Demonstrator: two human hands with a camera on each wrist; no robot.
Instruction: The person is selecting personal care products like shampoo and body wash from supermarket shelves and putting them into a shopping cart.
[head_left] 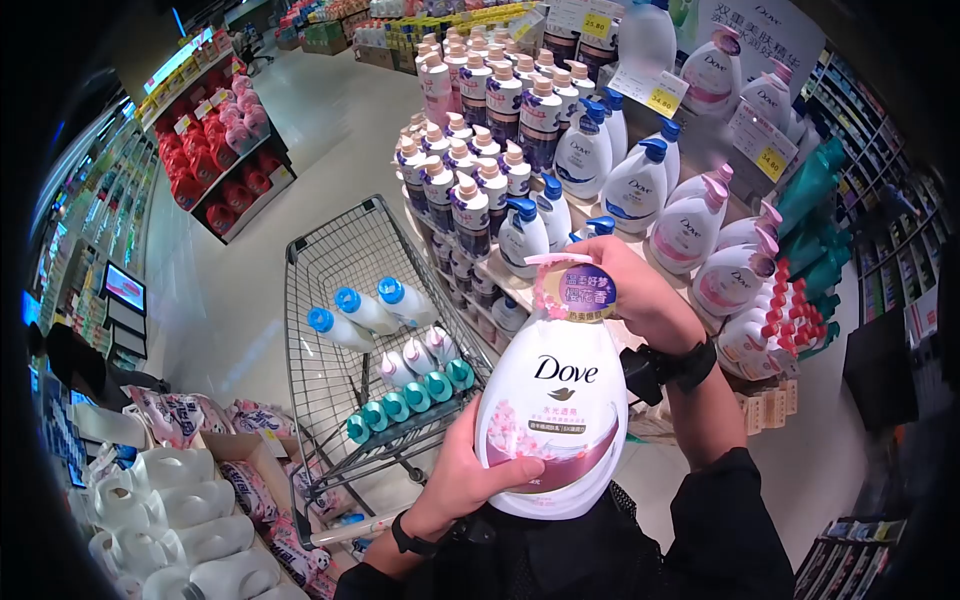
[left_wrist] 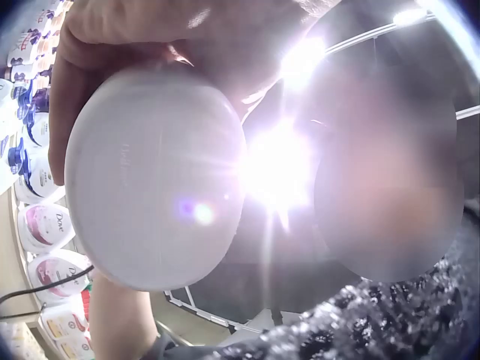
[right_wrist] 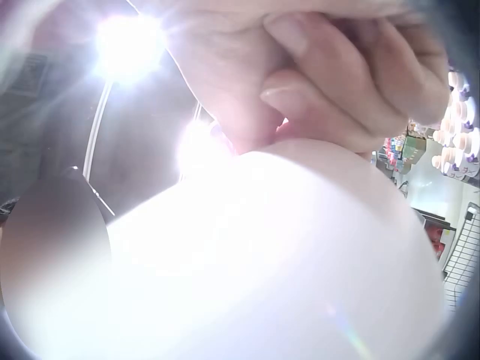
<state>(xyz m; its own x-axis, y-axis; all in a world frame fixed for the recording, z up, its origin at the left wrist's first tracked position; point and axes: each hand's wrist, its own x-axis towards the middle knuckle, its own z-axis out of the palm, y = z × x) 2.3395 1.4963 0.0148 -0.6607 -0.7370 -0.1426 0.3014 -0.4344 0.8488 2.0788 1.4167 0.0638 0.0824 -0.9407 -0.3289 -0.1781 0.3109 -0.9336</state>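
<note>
A large white Dove pump bottle (head_left: 565, 400) with a pink floral label stands upright before the body in the head view. My left hand (head_left: 470, 475) grips its lower left side, thumb across the label. The right hand (head_left: 635, 295) has its fingers curled round the neck beneath the pink pump. From the left wrist, the bottle's white base (left_wrist: 154, 180) shows with the left hand (left_wrist: 142, 45) around it. In the right wrist view, the right hand (right_wrist: 322, 75) has curled fingers at the top of the white bottle (right_wrist: 262, 247).
A wire shopping cart (head_left: 350, 250) holding several blue-capped, pink and teal bottles stands at the left. Dove bottles (head_left: 635, 190) and other pump bottles (head_left: 470, 210) fill the display ahead. White jugs (head_left: 190, 510) lie at the lower left. A red-goods stand (head_left: 205, 150) is farther back.
</note>
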